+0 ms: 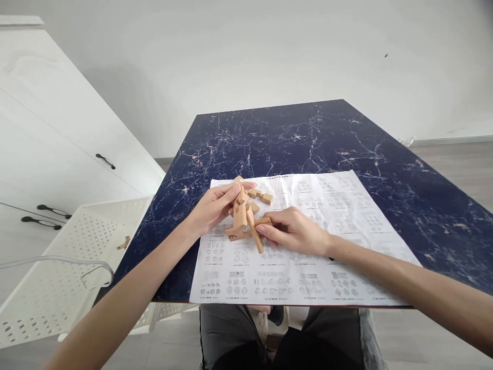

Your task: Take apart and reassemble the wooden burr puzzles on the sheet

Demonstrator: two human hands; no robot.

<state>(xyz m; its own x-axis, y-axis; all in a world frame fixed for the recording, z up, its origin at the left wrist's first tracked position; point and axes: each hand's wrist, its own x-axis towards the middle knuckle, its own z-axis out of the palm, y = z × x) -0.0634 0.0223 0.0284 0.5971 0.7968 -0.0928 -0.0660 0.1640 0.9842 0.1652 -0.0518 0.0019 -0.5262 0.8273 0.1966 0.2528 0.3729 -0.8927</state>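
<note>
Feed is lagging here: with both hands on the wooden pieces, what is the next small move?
Probably slide the notched piece in the right hand into the upright cluster that the left hand steadies; they already touch over the instruction sheet.

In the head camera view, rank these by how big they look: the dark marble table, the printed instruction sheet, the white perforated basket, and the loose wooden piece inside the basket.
1. Dark marble table
2. Printed instruction sheet
3. White perforated basket, partly cut off, so its rank against the sheet is unsure
4. Loose wooden piece
</note>
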